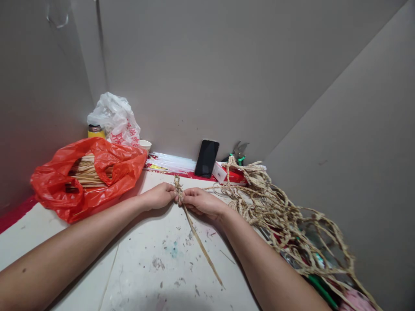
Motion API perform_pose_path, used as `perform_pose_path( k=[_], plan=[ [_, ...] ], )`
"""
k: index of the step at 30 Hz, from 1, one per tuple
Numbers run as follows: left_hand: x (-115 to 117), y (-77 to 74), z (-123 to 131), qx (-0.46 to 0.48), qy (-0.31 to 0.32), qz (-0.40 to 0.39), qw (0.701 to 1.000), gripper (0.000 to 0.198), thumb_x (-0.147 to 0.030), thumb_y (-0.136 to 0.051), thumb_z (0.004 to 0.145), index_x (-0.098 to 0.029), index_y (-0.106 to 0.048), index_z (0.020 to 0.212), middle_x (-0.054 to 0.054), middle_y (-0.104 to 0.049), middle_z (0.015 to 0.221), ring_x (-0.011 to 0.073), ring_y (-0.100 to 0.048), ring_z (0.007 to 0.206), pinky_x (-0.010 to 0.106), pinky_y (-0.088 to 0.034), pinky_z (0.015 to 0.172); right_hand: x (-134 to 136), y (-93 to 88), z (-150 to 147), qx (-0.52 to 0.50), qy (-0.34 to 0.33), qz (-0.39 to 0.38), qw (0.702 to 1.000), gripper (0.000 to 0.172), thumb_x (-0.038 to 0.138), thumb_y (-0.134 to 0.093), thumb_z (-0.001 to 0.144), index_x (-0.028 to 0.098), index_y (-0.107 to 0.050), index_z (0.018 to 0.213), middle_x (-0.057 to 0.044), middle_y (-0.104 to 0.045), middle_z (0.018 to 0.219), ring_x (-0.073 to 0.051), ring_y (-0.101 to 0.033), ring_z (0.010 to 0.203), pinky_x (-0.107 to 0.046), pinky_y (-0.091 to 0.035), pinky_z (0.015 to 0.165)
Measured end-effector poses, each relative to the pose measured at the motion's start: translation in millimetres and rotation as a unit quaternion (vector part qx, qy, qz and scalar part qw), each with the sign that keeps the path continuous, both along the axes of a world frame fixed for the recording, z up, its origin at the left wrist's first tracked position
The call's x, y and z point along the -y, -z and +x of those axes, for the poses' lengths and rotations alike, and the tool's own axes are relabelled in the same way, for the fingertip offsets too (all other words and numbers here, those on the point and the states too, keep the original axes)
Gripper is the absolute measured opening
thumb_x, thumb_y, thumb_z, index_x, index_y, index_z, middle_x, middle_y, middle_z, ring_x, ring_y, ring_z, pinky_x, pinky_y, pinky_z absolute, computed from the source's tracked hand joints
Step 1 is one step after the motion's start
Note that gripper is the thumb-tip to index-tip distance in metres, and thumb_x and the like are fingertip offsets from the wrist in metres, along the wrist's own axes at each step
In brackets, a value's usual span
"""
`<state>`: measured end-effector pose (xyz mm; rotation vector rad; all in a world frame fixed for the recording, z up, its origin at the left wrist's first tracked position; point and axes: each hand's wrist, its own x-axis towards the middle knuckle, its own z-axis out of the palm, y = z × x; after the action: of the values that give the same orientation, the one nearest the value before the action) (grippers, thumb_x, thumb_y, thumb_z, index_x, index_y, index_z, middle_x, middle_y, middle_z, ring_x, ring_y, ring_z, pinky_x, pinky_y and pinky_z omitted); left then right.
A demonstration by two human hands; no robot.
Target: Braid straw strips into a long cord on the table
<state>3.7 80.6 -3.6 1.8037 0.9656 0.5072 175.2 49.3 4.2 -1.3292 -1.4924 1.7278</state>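
Note:
My left hand (161, 195) and my right hand (201, 202) meet over the middle of the white table top. Between them, both sets of fingertips pinch a small knotted bundle of dry straw (177, 185), its frayed end pointing away from me. From under the fingers a long flat straw strand (201, 244) trails towards me across the table. Close to my right hand lies a big tangled heap of braided straw rope (272, 207). The exact spot where the fingers press the bundle is partly hidden.
A red plastic bag (126, 172) holding straw stalks (89, 172) stands left. Behind are a white plastic bag (115, 116), a yellow jar (96, 131), a paper cup (145, 145), white sticks (171, 162), a leaning phone (206, 158) and pruning shears (240, 149). Grey walls (207, 77) enclose the table.

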Motion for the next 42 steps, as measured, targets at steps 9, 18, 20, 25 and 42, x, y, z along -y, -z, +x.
perform_pose_path(
  k=[9, 18, 20, 25, 42],
  plan=[
    [-0.6, 5.7, -1.3, 0.04, -0.011, -0.045, 0.998, 0.027, -0.04, -0.055, 0.072, -0.014, -0.059, 0.066, -0.002, -0.058, 0.062, 0.0097, -0.044, 0.056, 0.022, -0.033, 0.058, 2.4, -1.1, -2.9, 0.011, 0.011, 0.014, 1.0, 0.022, 0.029, -0.069, 0.068, 0.015, -0.052, 0.064, 0.01, -0.035, 0.045, -0.002, -0.021, 0.038, -0.022, -0.008, 0.037],
    [-2.1, 8.8, -0.9, 0.082, 0.001, -0.069, 0.994, 0.026, -0.04, -0.058, 0.071, -0.013, -0.06, 0.07, -0.003, -0.053, 0.06, 0.0081, -0.04, 0.054, 0.021, -0.03, 0.056, -3.7, 6.9, 2.6, -0.029, 0.022, -0.025, 0.999, 0.029, 0.043, -0.064, 0.073, 0.017, -0.053, 0.068, 0.011, -0.033, 0.043, -0.003, -0.018, 0.033, -0.02, -0.008, 0.034],
    [1.9, 0.9, -0.9, 0.086, 0.001, -0.098, 0.991, 0.023, -0.036, -0.057, 0.071, -0.014, -0.059, 0.071, -0.005, -0.047, 0.054, 0.0068, -0.034, 0.049, 0.021, -0.027, 0.051, -4.6, 7.1, 2.1, -0.032, 0.032, -0.028, 0.999, 0.024, 0.038, -0.063, 0.073, 0.017, -0.053, 0.067, 0.01, -0.036, 0.043, -0.002, -0.02, 0.033, -0.019, -0.009, 0.033],
    [8.2, -12.1, -2.0, 0.047, 0.004, -0.126, 0.991, 0.015, -0.031, -0.054, 0.07, -0.016, -0.054, 0.07, -0.008, -0.034, 0.047, 0.0056, -0.022, 0.041, 0.021, -0.017, 0.044, -7.1, 7.8, 1.4, -0.033, 0.049, -0.032, 0.998, 0.016, 0.029, -0.057, 0.075, 0.015, -0.056, 0.066, 0.007, -0.046, 0.044, -0.003, -0.027, 0.032, -0.019, -0.013, 0.032],
    [49.7, -114.6, -44.2, -0.283, -0.055, 0.243, 0.926, 0.016, -0.022, -0.049, 0.071, -0.019, -0.059, 0.059, 0.003, -0.055, 0.056, 0.0126, -0.039, 0.047, 0.027, -0.029, 0.052, -2.8, 9.4, -4.6, -0.022, 0.01, -0.007, 1.0, 0.027, 0.038, -0.058, 0.066, 0.017, -0.046, 0.055, 0.008, -0.038, 0.04, -0.003, -0.025, 0.034, -0.019, -0.012, 0.036]
  ],
)
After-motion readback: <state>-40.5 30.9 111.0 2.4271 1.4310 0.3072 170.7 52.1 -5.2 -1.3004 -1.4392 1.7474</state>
